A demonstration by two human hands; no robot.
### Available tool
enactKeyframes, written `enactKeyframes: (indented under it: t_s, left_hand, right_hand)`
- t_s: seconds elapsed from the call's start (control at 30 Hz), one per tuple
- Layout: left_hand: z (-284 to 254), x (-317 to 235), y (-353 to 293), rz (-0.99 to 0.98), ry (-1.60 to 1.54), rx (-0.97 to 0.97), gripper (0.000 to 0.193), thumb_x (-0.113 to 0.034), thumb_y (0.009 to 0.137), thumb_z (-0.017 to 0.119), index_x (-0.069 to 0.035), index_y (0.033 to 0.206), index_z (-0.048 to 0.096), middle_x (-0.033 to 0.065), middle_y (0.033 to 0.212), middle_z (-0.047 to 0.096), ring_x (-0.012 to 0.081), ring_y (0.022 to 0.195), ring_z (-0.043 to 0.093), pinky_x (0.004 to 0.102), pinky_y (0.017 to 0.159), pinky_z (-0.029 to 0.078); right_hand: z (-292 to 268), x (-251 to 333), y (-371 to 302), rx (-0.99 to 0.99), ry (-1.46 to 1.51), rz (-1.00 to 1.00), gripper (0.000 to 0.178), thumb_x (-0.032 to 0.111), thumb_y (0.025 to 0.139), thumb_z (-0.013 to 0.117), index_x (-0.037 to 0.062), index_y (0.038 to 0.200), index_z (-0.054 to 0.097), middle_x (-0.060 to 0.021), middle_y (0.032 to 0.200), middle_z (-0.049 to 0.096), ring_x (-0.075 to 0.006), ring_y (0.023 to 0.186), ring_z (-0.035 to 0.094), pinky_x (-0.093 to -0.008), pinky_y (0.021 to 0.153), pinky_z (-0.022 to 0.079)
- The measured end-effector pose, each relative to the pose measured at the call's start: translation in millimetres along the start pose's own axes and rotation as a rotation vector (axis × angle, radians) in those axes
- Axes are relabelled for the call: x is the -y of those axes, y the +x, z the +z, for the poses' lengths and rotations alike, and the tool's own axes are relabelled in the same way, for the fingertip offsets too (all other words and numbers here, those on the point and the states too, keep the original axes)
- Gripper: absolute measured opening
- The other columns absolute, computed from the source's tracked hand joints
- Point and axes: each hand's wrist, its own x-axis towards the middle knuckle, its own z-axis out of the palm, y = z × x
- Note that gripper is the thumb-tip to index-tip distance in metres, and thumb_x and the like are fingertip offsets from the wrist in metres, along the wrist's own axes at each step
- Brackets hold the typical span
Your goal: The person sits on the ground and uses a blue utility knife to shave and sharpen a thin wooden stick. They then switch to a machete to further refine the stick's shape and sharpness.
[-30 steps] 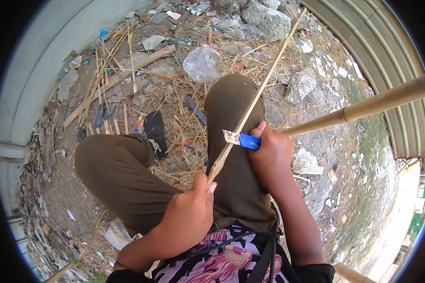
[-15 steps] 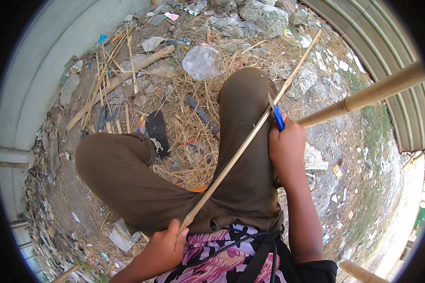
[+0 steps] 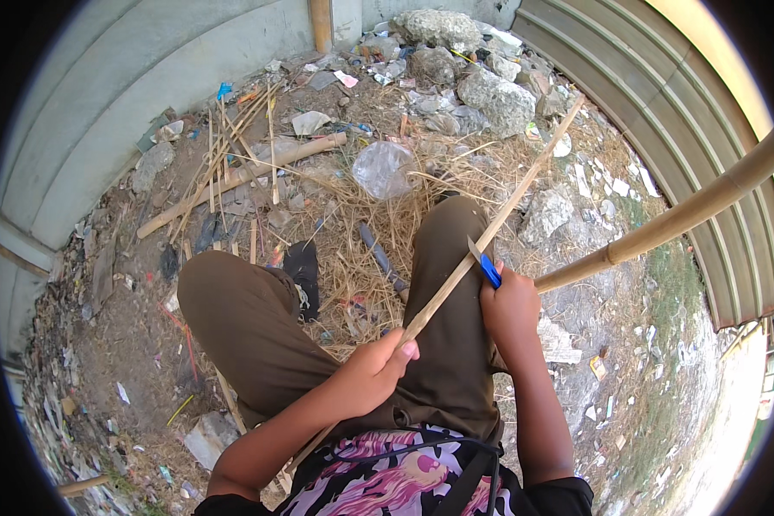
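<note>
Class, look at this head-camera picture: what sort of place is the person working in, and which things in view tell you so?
Probably a rough outdoor yard or work corner. Bare ground strewn with dry straw, rocks and litter, cut bamboo sticks, and corrugated metal sheeting alongside.

The long thin stick (image 3: 490, 236) crosses the space in front of the body on a slant, from the lap up to the rocks (image 3: 490, 95). The left hand (image 3: 370, 374) and the right hand (image 3: 509, 310) both sit on it, so the way between them is narrow. The two knees (image 3: 241, 318) fill the middle. On the right, a thick bamboo pole (image 3: 671, 225) bars the passage. On the left side, the ground (image 3: 120, 344) beside the knee is more open, with only litter and loose sticks (image 3: 232, 172) further away.
</note>
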Motion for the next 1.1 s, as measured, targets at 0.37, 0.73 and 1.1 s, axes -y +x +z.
enactKeyframes:
  t_s: [0.37, 0.73, 1.1]
  left_hand:
    - [10.4, 26.7, 78.2, -0.172, -0.084, -0.053, 0.040, -0.043, 0.112, 0.038, -0.009, 0.092, 0.045, -0.0025, 0.058, 0.041, 0.0066, 0.043, 0.039, 0.0266, 0.039, 0.033]
    - [11.0, 18.2, 48.8, -0.079, 0.239, -0.198, 0.043, -0.038, 0.112, 0.042, -0.005, 0.084, 0.048, -0.0022, 0.058, 0.046, 0.0083, 0.048, 0.044, 0.0311, 0.048, 0.039]
    - [7.1, 20.6, 9.4, -0.114, 0.181, -0.171, 0.042, -0.035, 0.113, 0.042, -0.005, 0.084, 0.046, -0.0019, 0.058, 0.044, 0.0083, 0.050, 0.043, 0.0308, 0.049, 0.039]
  right_hand:
    - [24.5, -12.9, 1.4, 0.235, -0.206, -0.185, 0.036, 0.024, 0.098, 0.054, 0.0032, 0.074, 0.071, -0.0212, 0.069, 0.069, -0.0404, 0.066, 0.071, -0.0511, 0.064, 0.058]
    - [45.3, -8.6, -8.1, 0.008, -0.226, -0.241, 0.039, 0.018, 0.098, 0.055, 0.0052, 0.063, 0.065, -0.0171, 0.058, 0.065, -0.0351, 0.052, 0.067, -0.0455, 0.049, 0.053]
    - [46.4, -0.3, -14.8, -0.029, -0.182, -0.244, 0.039, 0.021, 0.099, 0.056, 0.0048, 0.065, 0.066, -0.0160, 0.058, 0.065, -0.0342, 0.052, 0.067, -0.0446, 0.049, 0.052]
